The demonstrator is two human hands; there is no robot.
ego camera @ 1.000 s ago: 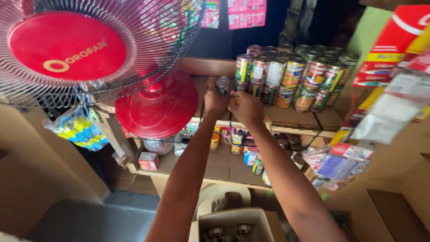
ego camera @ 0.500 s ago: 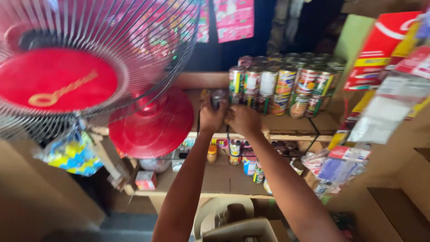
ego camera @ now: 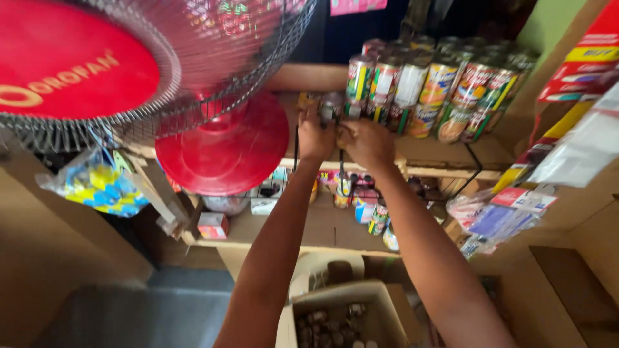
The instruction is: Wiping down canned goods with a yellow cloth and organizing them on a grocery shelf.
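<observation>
The fingers of the left hand curl upward around a small tin can with a dull silver top, and the fingers of the right hand close in on it from the other side, so both hands pinch the same can between them. Motion blur hides exactly how each fingertip sits. The can is at the front edge of the upper wooden shelf, just left of a stacked block of tall tin cans with red, yellow and green labels that fills the shelf toward its right end. Both forearms rise from the bottom of the view to meet there.

Left of the hands, the round red plastic base of a table fan stands on the same shelf, and its wire grille with a red centre disc fills the top left corner. On the lower wooden shelf stand small jars and boxes. Below the arms sits an open cardboard carton of small dark cans. Clear plastic packets hang at the right.
</observation>
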